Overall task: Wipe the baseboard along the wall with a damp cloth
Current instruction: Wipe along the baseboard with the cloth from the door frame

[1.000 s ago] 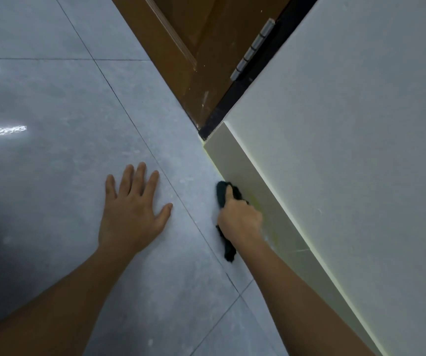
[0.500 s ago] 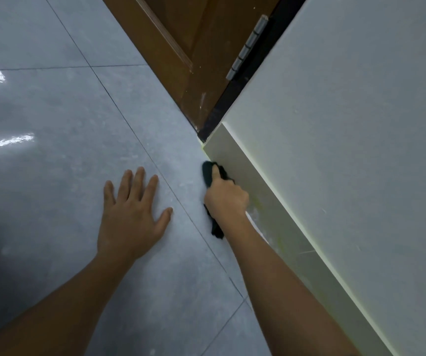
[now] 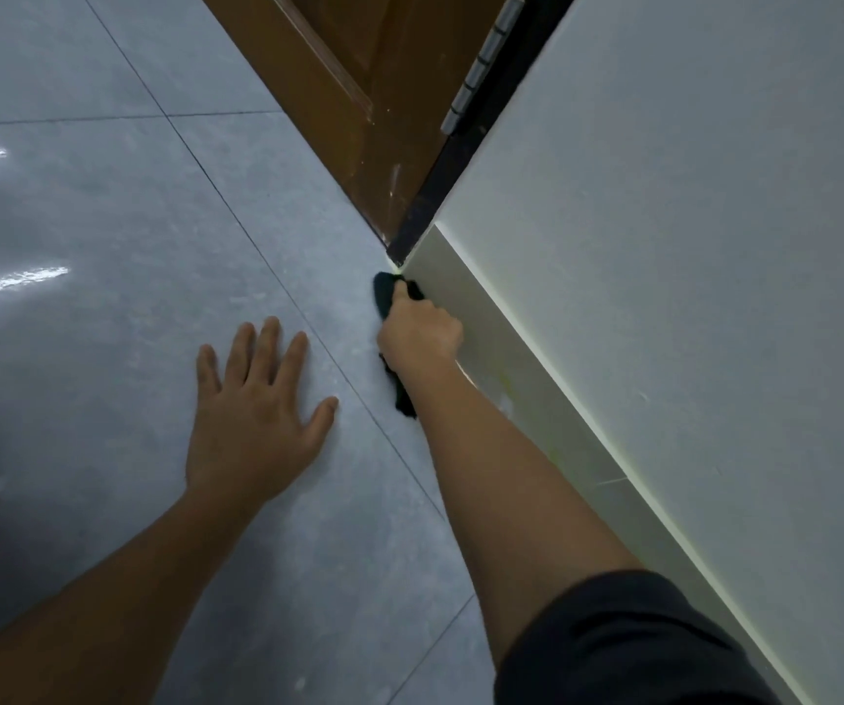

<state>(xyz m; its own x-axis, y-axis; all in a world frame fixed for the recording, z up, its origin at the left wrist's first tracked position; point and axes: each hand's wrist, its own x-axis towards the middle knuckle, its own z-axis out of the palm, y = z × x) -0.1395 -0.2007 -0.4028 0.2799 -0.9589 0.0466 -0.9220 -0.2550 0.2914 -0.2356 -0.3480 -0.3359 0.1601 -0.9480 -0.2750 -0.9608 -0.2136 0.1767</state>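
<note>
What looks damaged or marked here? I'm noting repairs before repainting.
The wooden door has pale scrapes near its bottom corner. The baseboard carries yellowish and whitish smudges just behind the right hand, which grips the cloth.

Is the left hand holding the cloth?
No, the left hand lies flat and bare on the floor tiles; the right hand grips the dark cloth.

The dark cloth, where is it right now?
The dark cloth is mid-frame in the right hand, low against the baseboard, by the door frame.
</note>
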